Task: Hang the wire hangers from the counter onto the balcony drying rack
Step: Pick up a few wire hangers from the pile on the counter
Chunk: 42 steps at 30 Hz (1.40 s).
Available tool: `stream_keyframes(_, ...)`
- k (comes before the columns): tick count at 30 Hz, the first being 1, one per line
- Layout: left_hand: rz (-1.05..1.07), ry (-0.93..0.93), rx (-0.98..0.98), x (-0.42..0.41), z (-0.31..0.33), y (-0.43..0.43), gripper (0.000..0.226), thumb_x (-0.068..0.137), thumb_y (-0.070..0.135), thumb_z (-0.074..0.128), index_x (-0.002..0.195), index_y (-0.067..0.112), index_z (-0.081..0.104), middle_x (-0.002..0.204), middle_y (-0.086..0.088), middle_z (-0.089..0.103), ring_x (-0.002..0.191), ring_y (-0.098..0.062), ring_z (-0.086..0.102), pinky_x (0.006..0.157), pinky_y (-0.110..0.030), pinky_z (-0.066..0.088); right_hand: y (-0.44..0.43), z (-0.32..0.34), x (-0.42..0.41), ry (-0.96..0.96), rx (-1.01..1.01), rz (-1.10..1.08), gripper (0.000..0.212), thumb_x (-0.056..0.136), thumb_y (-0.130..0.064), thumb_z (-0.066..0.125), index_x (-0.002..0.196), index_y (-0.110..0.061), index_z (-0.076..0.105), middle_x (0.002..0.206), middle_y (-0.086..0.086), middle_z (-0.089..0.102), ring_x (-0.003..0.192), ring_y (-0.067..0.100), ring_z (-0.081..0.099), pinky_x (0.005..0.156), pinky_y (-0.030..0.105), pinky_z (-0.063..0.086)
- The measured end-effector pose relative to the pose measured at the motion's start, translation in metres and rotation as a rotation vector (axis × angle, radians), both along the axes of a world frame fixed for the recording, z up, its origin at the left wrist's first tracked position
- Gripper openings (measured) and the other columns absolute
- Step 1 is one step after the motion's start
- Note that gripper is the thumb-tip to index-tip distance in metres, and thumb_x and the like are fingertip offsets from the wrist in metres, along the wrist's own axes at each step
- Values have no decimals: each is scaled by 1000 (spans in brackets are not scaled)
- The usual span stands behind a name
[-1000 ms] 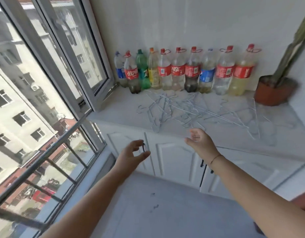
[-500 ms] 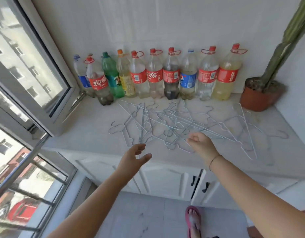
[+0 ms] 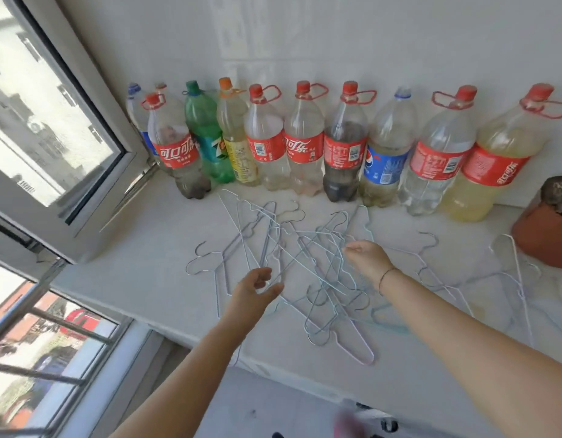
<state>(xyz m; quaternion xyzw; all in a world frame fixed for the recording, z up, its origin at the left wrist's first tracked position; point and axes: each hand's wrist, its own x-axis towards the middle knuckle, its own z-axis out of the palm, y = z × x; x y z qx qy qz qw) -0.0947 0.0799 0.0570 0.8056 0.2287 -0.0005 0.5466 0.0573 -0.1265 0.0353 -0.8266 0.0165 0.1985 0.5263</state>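
Observation:
Several thin wire hangers point(image 3: 308, 257) lie in a tangled pile on the white counter point(image 3: 140, 279), with more spread toward the right point(image 3: 513, 279). My left hand point(image 3: 254, 292) hovers over the pile's near left part, fingers loosely curved, holding nothing. My right hand point(image 3: 366, 257) reaches over the middle of the pile with its fingers bent down toward the wires; whether they touch a hanger I cannot tell. No drying rack is in view.
A row of large plastic drink bottles point(image 3: 305, 143) lines the wall behind the hangers. A terracotta plant pot point(image 3: 545, 235) stands at the right edge. An opened window sash point(image 3: 52, 121) juts in over the counter's left end, with railing bars point(image 3: 52, 327) below.
I have stepped closer to the counter. Both hands moved forward from in front of the cabinet doors to above the hanger pile. The view now looks more steeply down.

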Motion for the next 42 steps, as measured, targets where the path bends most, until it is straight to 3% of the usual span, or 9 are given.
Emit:
stream_keyframes(3, 25, 25, -16, 15, -13, 3, 30, 83, 25, 69, 110, 26, 57, 112, 6, 62, 107, -14, 55, 89, -24, 40, 6, -13, 22, 41, -7, -17, 5, 83, -20, 59, 83, -16, 62, 76, 3, 52, 74, 18, 46, 72, 26, 35)
stream_keyframes(9, 9, 87, -24, 51, -29, 17, 37, 85, 24, 68, 119, 16, 57, 114, 3, 61, 107, -14, 55, 89, -23, 39, 18, -29, 47, 109, 30, -22, 33, 85, -13, 57, 54, -21, 47, 56, -4, 39, 55, 11, 35, 55, 25, 27)
stream_keyframes(15, -80, 160, -65, 90, -47, 21, 41, 84, 29, 67, 122, 18, 56, 116, 4, 60, 109, -13, 55, 91, -23, 39, 28, -41, 69, 156, 37, -47, 29, 85, -13, 56, 59, -24, 51, 60, -8, 45, 59, 8, 40, 56, 20, 30)
stream_keyframes(18, -126, 170, -91, 108, -52, 23, 43, 85, 30, 66, 125, 17, 54, 118, 3, 59, 110, -14, 54, 91, -23, 39, 32, -49, 78, 177, 54, -73, 4, 83, -18, 61, 83, -20, 64, 69, -10, 51, 70, 8, 46, 72, 23, 39)
stream_keyframes(20, -109, 165, -94, 123, -54, 29, 43, 86, 29, 66, 124, 16, 55, 119, 0, 60, 109, -15, 55, 91, -25, 40, 32, -53, 81, 190, 63, -92, 12, 82, -19, 62, 94, -15, 65, 71, -7, 52, 70, 8, 47, 78, 25, 38)
stream_keyframes(26, 34, 185, -81, 175, -58, 53, 45, 88, 26, 63, 129, 10, 52, 126, -6, 56, 109, -20, 55, 89, -27, 39, 37, -47, 82, 236, 167, -150, 15, 88, -12, 55, 73, -13, 56, 55, -6, 48, 43, -1, 42, 42, 8, 29)
stream_keyframes(33, 86, 268, -160, 216, -65, 66, 53, 86, 28, 65, 131, 4, 49, 126, -14, 57, 119, -29, 53, 95, -31, 39, 42, -50, 80, 361, 264, -250, 10, 88, -23, 58, 78, -21, 60, 69, -4, 52, 64, 9, 41, 55, 23, 27)
stream_keyframes(37, 96, 318, -191, 230, -88, 79, 55, 75, 37, 68, 110, -5, 59, 101, -26, 64, 83, -30, 59, 88, -50, 49, 51, -46, 75, 372, 325, -220, 19, 89, -19, 56, 70, -18, 55, 64, 1, 46, 55, 9, 36, 53, 21, 29)
stream_keyframes(42, 75, 352, -263, 228, -72, 81, 17, 86, 23, 64, 76, 11, 56, 65, -6, 50, 53, -16, 41, 50, -23, 31, 62, -44, 69, 371, 360, -184, 24, 91, -16, 57, 107, -1, 65, 63, 0, 45, 58, 9, 39, 57, 20, 34)
